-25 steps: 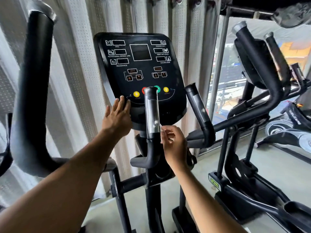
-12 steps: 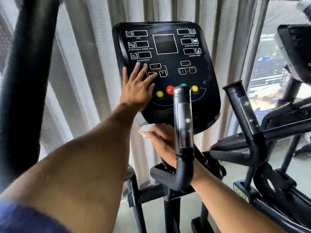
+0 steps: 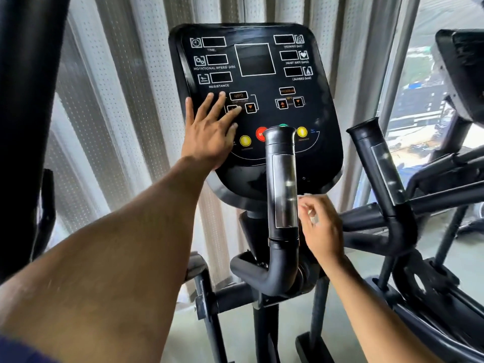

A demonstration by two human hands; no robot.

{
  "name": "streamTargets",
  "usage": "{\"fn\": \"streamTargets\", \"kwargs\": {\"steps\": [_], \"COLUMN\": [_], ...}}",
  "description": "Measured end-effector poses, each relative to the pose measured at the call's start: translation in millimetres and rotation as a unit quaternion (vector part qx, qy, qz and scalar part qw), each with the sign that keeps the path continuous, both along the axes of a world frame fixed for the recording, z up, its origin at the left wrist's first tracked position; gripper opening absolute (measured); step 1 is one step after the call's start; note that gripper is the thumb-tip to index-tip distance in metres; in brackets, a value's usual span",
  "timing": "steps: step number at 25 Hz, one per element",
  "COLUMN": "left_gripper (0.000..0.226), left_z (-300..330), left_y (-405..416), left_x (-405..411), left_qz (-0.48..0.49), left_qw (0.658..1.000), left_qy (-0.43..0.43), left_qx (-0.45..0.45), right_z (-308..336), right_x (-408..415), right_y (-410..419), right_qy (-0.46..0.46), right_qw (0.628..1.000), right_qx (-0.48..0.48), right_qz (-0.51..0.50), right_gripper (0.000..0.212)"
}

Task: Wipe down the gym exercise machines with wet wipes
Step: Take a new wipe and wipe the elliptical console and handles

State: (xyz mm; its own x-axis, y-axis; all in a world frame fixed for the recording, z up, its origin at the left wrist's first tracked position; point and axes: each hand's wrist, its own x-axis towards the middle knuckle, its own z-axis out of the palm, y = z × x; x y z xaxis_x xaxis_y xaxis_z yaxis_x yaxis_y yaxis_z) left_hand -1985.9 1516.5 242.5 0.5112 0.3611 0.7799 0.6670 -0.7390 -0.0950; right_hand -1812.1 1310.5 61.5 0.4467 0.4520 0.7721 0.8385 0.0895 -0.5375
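The elliptical's black console (image 3: 318, 150) faces me, with display boxes, arrow keys and yellow, red and green buttons. My left hand (image 3: 209, 132) lies flat on its lower left part, fingers spread over the left arrow keys, and no wipe shows under it. The black centre grip (image 3: 284, 184) with a shiny sensor plate stands upright in front of the console. Just right of that grip, below the console, my right hand (image 3: 320, 226) has its fingers curled on a small white wet wipe (image 3: 312, 214), which is blurred and mostly hidden.
A second short grip (image 3: 377, 163) rises to the right. A thick black swing arm (image 3: 26, 100) fills the left edge. White perforated curtains (image 3: 117, 100) hang behind. Another machine's console (image 3: 461, 74) and frame stand at the right by the window (image 3: 419, 87).
My left hand slid up from the console's lower edge onto the arrow keys. My right hand moved from left of the centre grip to its right side. The view came closer.
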Motion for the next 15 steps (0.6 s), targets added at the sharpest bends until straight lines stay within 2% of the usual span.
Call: {"fn": "streamTargets", "kwargs": {"steps": [3, 5, 9, 12, 13, 15], "left_gripper": [0.049, 0.048, 0.047, 0.047, 0.047, 0.047], "left_z": [-1.0, -1.7, -1.4, -0.4, -0.3, -0.3], "left_y": [2.0, 2.5, 2.0, 1.1, 1.0, 0.5], "left_x": [0.7, 1.4, 0.9, 0.6, 0.7, 0.4], "left_qz": [-0.006, -0.011, -0.005, -0.014, -0.016, -0.012], "left_qw": [1.000, 1.000, 1.000, 1.000, 1.000, 1.000], "left_qy": [-0.008, -0.011, -0.014, -0.019, -0.019, -0.019], "left_qx": [0.008, 0.011, 0.012, 0.014, 0.013, 0.009], "right_z": [-11.5, -9.9, 2.8, 8.6, 7.3, 7.3], "right_x": [0.1, -33.3, -90.0, -95.3, -89.4, -65.1], "right_y": [3.2, 12.0, 9.2, -0.7, -0.7, 2.3], "right_qy": [0.118, 0.145, 0.112, 0.082, 0.075, 0.099], "right_qw": [0.981, 0.968, 0.979, 0.988, 0.987, 0.984], "right_qx": [0.144, 0.198, 0.153, 0.093, 0.107, 0.142], "right_qz": [-0.051, -0.042, 0.080, 0.088, 0.097, 0.037], "right_gripper": [0.010, 0.009, 0.018, 0.019, 0.015, 0.007]}}
